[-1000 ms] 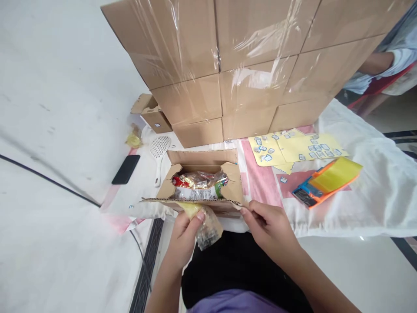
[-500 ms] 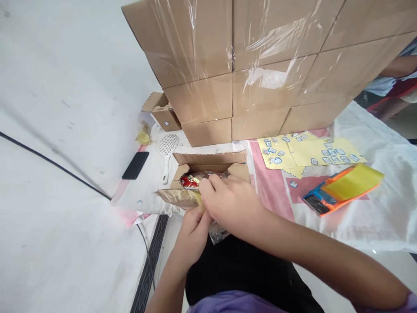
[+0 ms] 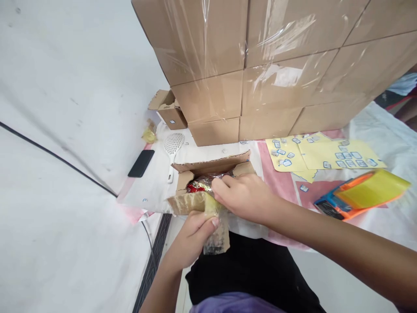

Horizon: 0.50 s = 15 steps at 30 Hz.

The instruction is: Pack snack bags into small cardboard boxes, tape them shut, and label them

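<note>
A small open cardboard box [image 3: 211, 165] sits at the table's front edge, with its flaps folded out. Inside shows a red and gold item [image 3: 196, 187] in clear plastic wrap, partly covered by my right hand. Yellowish packing tape [image 3: 211, 205] clings to the front flap [image 3: 184, 204]. My left hand [image 3: 192, 237] is closed, thumb and fingers pinching the taped flap. Below the thumb hangs a taped cardboard piece [image 3: 218, 239]. My right hand [image 3: 246, 195] is curled closed at the box's front opening; what its fingers grip is hidden.
Stacked cartons [image 3: 270, 91] in stretch film stand behind the box. To the left lie a white skimmer [image 3: 173, 143], a black phone [image 3: 141, 163] and crumpled tape [image 3: 149, 134]. An orange-blue tape dispenser [image 3: 352, 195] and yellow sticker sheets [image 3: 339, 155] lie right.
My right hand has moved away from the left, so a gap shows between them. More of the front flap, the tape and the hanging cardboard piece is visible. The view has shifted slightly.
</note>
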Motion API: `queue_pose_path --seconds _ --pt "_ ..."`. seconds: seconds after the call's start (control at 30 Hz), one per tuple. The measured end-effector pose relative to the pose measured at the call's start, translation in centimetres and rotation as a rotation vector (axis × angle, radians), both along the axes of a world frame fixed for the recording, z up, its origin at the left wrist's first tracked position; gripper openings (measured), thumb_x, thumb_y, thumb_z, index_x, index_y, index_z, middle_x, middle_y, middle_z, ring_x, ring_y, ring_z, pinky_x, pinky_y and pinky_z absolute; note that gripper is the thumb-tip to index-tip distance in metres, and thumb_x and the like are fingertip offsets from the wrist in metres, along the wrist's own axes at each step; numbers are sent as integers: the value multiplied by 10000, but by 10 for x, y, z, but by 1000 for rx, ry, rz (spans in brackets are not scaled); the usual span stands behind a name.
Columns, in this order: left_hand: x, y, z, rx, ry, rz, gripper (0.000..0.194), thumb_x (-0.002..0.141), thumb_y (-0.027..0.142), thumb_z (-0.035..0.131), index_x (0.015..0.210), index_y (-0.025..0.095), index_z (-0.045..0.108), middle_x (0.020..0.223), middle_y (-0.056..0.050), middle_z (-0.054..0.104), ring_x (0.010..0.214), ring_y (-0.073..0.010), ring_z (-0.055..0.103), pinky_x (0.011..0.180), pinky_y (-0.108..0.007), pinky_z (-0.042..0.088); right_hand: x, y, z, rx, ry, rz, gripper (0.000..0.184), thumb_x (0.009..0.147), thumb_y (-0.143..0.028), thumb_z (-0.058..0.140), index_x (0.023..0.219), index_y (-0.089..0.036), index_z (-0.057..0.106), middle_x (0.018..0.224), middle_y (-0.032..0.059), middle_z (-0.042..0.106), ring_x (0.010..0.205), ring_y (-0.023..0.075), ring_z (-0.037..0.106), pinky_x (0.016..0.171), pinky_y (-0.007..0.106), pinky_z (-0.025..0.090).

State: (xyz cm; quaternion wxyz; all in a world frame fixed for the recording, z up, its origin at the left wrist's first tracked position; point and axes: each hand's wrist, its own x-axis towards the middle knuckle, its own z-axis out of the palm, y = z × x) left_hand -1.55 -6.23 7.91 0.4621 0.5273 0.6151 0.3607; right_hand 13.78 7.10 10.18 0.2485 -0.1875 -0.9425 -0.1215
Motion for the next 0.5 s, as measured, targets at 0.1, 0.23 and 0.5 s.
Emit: queue_pose_path --seconds 0.1,0.23,0.5 --pt "-8 -2 3 12 38 -50 453 1000 415 463 605 203 398 624 33 401 643 -132 392 649 -291 296 2 1 0 -13 -14 -1 134 914 -188 560 783 -205 538 605 -12 592 455 154 474 506 333 83" --pt "-21 -5 4 29 60 -137 453 994 425 473 609 198 398 624 26 396 659 -136 411 655 -296 290 3 1 1 -47 -39 7 143 930 -200 550 788 -205 541 612 -12 596 455 147 458 514 337 66" --pt "-32 -9 4 -38 -147 -55 583 878 666 569 562 214 381 579 17 344 576 -141 369 579 -307 276 -6 -2 8 -103 -40 57 136 950 -187 534 814 -194 548 620 -8 612 472 124 420 519 336 67"
